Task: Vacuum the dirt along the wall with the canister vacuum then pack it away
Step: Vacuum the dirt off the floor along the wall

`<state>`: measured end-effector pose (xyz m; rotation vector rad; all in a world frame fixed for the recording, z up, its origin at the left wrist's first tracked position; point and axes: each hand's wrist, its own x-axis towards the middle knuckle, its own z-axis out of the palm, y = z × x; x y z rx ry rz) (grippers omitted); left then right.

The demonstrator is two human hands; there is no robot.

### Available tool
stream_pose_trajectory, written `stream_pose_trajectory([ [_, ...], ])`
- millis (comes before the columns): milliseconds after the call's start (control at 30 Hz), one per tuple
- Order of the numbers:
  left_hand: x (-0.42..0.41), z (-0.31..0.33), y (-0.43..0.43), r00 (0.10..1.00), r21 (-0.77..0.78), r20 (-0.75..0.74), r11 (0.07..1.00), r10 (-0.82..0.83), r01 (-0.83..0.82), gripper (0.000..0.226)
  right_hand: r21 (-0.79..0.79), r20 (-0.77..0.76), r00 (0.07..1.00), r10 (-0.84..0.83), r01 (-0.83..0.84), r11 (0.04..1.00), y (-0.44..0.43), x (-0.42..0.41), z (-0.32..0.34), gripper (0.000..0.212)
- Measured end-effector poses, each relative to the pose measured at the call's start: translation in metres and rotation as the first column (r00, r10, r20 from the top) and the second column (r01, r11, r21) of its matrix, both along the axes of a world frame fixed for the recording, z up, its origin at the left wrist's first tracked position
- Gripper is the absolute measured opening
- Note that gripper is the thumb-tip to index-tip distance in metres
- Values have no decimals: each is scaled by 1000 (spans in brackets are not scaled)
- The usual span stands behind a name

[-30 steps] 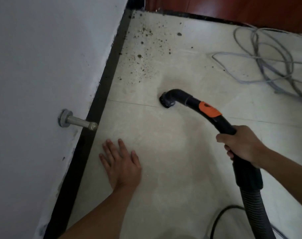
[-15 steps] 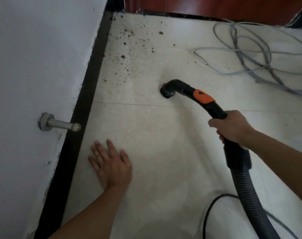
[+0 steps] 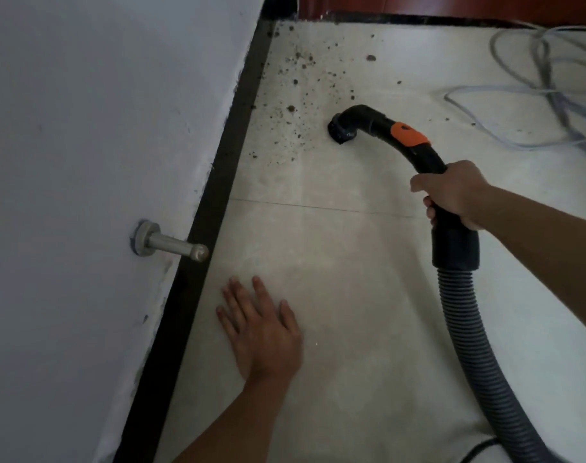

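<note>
Nozzle has been nudged up to the edge of the dirt beside the skirting. The stiff, probably light handle is gripped by the right hand, fingers wrapped round it just above the floppy hose, which looks like the best spot to hold. Left hand is laid flat on the floor, spread out.

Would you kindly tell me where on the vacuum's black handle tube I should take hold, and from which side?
Grip the handle tube on the plain stretch between the orange slider and the cuff, coming from above and the right, as the right hand does. That stretch is round and bare, and the bend ahead of it points the nozzle down beside the dirt.
</note>
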<state>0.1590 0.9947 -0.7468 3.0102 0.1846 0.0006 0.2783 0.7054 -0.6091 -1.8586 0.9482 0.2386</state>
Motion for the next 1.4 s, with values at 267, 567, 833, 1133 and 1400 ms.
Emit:
stream_pose_trajectory([
  [267, 1, 4, -1, 999, 0, -53, 1000, -4, 4, 66, 6, 50, 973, 225, -225, 974, 58, -17, -27, 15],
  [567, 3, 4, -1, 998, 25, -66, 1000, -9, 11, 66, -15, 74, 970, 230, -230, 973, 45, 44, -30, 27],
  [833, 3, 8, 0, 994, 48, -111, 999, -4, 10, 66, -54, 82, 922, 378, -374, 926, 93, 29, -41, 22],
  [1133, 3, 13, -2, 1000, -74, -19, 997, 3, -5, 67, -180, -62, 898, 436, -440, 880, 40, -1, -15, 24],
  [1400, 0, 16, -1, 999, -98, -38, 995, -9, 6, 62, -100, -70, 990, -121, 114, 988, -62, -139, -14, 16],
])
